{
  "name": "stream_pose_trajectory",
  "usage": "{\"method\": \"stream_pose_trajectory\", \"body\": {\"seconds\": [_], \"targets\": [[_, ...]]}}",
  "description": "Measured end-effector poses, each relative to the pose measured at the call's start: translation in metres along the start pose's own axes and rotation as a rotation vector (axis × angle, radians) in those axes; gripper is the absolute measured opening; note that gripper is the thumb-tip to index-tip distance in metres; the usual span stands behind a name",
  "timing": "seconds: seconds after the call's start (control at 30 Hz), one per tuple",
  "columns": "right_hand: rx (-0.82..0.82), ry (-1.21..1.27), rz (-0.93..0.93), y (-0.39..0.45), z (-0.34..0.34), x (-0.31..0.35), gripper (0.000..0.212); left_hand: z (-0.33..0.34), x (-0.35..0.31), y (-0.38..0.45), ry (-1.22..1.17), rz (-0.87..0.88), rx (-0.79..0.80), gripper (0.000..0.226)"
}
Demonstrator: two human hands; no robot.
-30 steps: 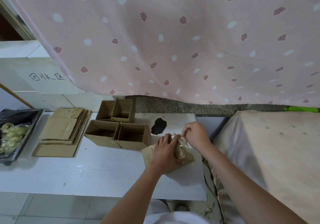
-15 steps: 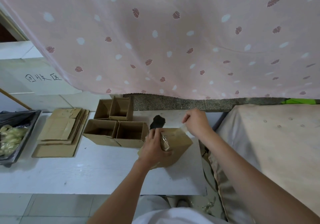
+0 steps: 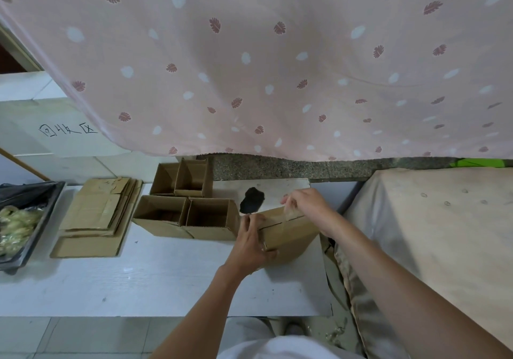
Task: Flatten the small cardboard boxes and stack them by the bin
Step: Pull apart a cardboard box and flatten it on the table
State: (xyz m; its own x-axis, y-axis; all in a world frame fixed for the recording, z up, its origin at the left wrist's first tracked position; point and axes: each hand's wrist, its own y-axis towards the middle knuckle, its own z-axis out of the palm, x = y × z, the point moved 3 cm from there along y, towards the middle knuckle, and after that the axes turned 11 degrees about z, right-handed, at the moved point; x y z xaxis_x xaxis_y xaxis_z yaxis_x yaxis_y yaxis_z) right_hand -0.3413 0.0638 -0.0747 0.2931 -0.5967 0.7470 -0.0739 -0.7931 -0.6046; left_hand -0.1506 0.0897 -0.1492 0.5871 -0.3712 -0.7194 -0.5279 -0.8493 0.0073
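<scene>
Head view: left hand (image 3: 251, 243) grips a taped box (image 3: 288, 231) near the surface's (image 3: 166, 281) right edge; right hand (image 3: 306, 206) pinches its clear tape (image 3: 290, 212).

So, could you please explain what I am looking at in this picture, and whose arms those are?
There is no machine here: the camera sits on a person's head and looks down at their own bare arms. The left hand grips the near side of a closed brown cardboard box, while the right hand pinches a strip of clear tape at its top seam. On the white table stand four open brown boxes, with a pile of flattened cardboard to their left. Further left is a dark bin. A pink leaf-patterned curtain hangs behind.
</scene>
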Motion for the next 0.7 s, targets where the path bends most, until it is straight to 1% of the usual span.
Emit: {"method": "stream_pose_trajectory", "body": {"seconds": [0.07, 0.1, 0.17, 0.23, 0.27, 0.37, 0.5, 0.6, 0.7], "targets": [[0.116, 0.119, 0.040, 0.002, 0.004, -0.009, 0.044, 0.000, 0.003, -0.005, -0.005, -0.020, 0.007, 0.093], [0.123, 0.114, 0.056, 0.003, 0.006, -0.013, 0.042, 0.000, 0.005, -0.008, -0.003, -0.022, 0.013, 0.097], [-0.022, -0.108, 0.009, 0.005, 0.005, -0.019, 0.034, 0.001, 0.004, -0.010, 0.040, -0.008, 0.038, 0.104], [-0.198, -0.275, -0.042, 0.009, 0.002, -0.024, 0.015, 0.004, 0.006, -0.012, 0.083, -0.028, 0.091, 0.109], [-0.245, -0.324, -0.051, 0.010, 0.000, -0.025, 0.008, 0.006, 0.007, -0.013, 0.088, -0.051, 0.114, 0.111], [-0.310, -0.480, -0.065, 0.013, -0.006, -0.029, 0.027, 0.007, 0.012, -0.015, 0.071, -0.137, 0.138, 0.117], [-0.364, -0.686, -0.108, 0.014, -0.009, -0.037, 0.018, 0.007, 0.013, -0.015, 0.063, -0.165, 0.147, 0.117], [-0.427, -0.687, -0.128, 0.009, -0.013, -0.039, 0.024, 0.007, 0.017, -0.016, 0.069, -0.196, 0.175, 0.119], [-0.482, -0.669, -0.140, 0.004, -0.018, -0.033, 0.025, 0.009, 0.022, -0.018, 0.079, -0.227, 0.185, 0.119]]}}
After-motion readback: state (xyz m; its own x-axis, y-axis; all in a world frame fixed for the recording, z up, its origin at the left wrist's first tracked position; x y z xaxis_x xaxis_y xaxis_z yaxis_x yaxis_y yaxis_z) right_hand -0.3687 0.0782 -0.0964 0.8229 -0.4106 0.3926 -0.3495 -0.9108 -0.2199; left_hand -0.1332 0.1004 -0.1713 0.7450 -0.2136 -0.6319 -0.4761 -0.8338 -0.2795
